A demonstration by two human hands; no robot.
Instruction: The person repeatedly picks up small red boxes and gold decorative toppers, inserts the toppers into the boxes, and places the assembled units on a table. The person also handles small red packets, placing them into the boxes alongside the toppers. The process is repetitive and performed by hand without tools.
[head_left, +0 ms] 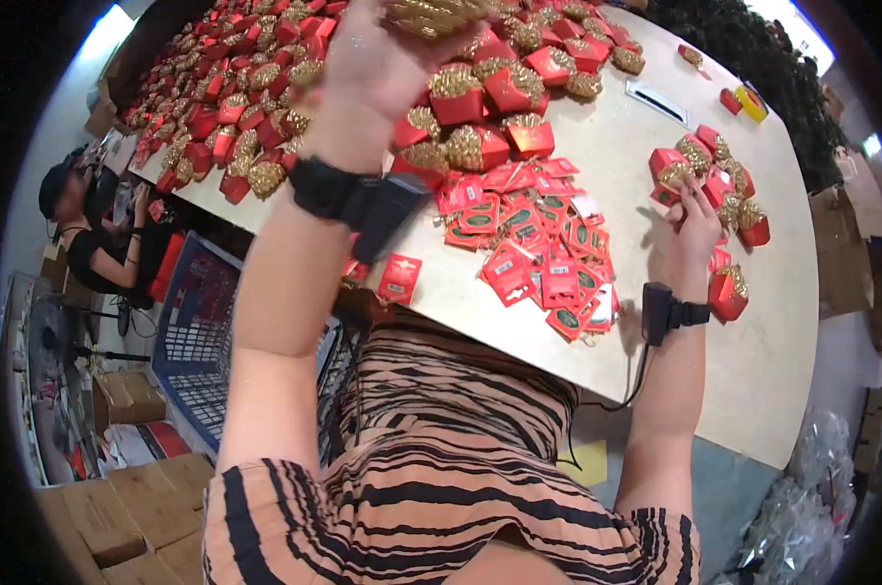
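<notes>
We see the left hand [383,58] raised high near the top edge, its fingers [431,44] curled shut around a glittery gold ornament [431,15] held above the pale wooden worktop [753,322]. The right hand [696,219] rests low at the right side of the worktop, its fingers [690,195] bent and touching a small red box with a gold glitter top [673,168] at the edge of a little cluster of such boxes [724,190]; whether they actually pinch it we cannot tell. Each wrist carries a black band with a small black device, the right one [660,312] trailing a cable. Between the hands lies a loose heap of flat red and green paper tags [538,249], spread across the worktop. Beyond it, a large mass of the same red boxes with gold tops [256,88] covers the far left part. Below the worktop's edge stands a blue plastic crate [192,331], and cardboard cartons [119,512] sit on the floor. Another person in black [100,244] sits at the far left.
</notes>
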